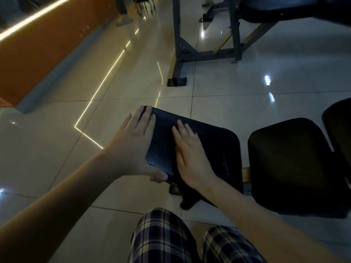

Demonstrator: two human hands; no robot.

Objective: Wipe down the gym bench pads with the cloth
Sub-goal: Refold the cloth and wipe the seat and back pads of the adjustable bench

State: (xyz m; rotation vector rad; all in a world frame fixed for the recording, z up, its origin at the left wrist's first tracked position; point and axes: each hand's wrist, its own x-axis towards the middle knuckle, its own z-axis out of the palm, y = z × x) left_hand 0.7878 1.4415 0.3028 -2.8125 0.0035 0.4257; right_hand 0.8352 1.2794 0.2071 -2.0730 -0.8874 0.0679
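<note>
A black textured bench pad (220,145) lies in the middle of the view. My left hand (133,145) rests on its left edge with straight fingers, the thumb along the near corner. My right hand (190,154) lies flat on top of the pad, fingers straight and pointing away from me. A dark cloth (188,203) seems to run under my right palm and hang off the pad's near edge below my wrist; in the dim light it is hard to tell from the pad. A second black pad (288,160) sits just to the right.
A third dark pad (340,118) shows at the right edge. A grey and yellow bench frame (178,46) with a black pad (275,10) stands farther back. An orange wall (38,59) runs along the left. The floor is glossy tile (57,152). My plaid shorts (163,238) are below.
</note>
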